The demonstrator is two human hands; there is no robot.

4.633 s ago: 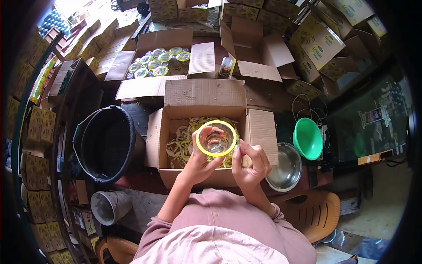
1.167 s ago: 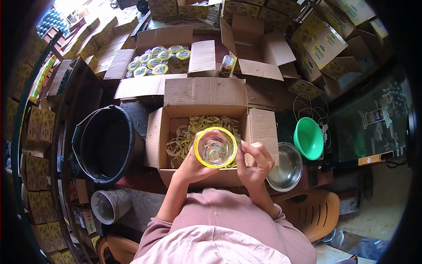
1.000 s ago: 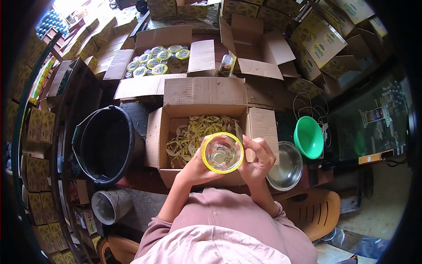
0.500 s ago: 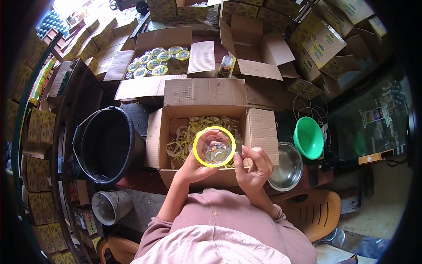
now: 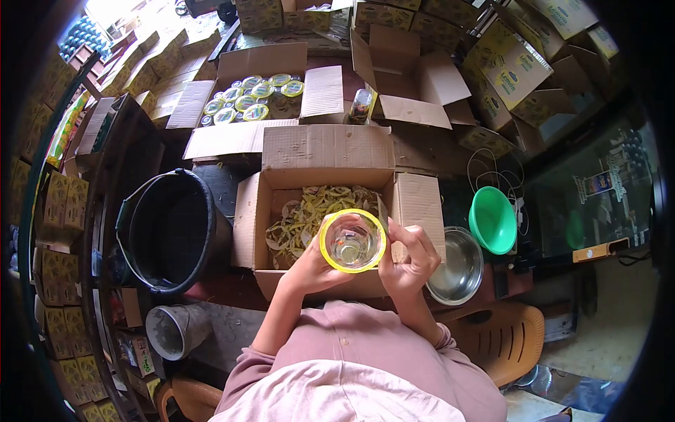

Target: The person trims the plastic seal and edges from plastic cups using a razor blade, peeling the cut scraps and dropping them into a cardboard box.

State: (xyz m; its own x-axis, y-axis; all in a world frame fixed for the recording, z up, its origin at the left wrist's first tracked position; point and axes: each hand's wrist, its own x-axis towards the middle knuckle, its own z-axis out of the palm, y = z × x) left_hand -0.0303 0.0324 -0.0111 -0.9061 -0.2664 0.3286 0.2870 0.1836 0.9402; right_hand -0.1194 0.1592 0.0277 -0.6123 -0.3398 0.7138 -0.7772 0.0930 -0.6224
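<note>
A clear plastic cup [image 5: 349,247] with a bright yellow rim is in my left hand [image 5: 310,270], its open mouth facing up toward me. The fingers of that hand wrap round the cup's left side and underneath. At the right of the rim is my right hand [image 5: 409,261], thumb and forefinger pinched together; a thin greyish strip seems to show by the fingertips, but I cannot make it out clearly. Below both hands stands an open cardboard box [image 5: 327,150] holding a heap of curled yellow strips [image 5: 309,218] and some pale round pieces.
A black bucket [image 5: 126,232] and a grey pail [image 5: 169,334] stand left. On the right are a steel bowl [image 5: 464,271] and a green bowl [image 5: 493,221]. Behind, a carton holds several yellow-lidded jars [image 5: 256,112]; a filled jar [image 5: 360,107] stands beside another open carton [image 5: 415,109].
The cup has moved slightly right and toward me, with my left hand following. My right hand stays pinched and has come nearer the rim.
</note>
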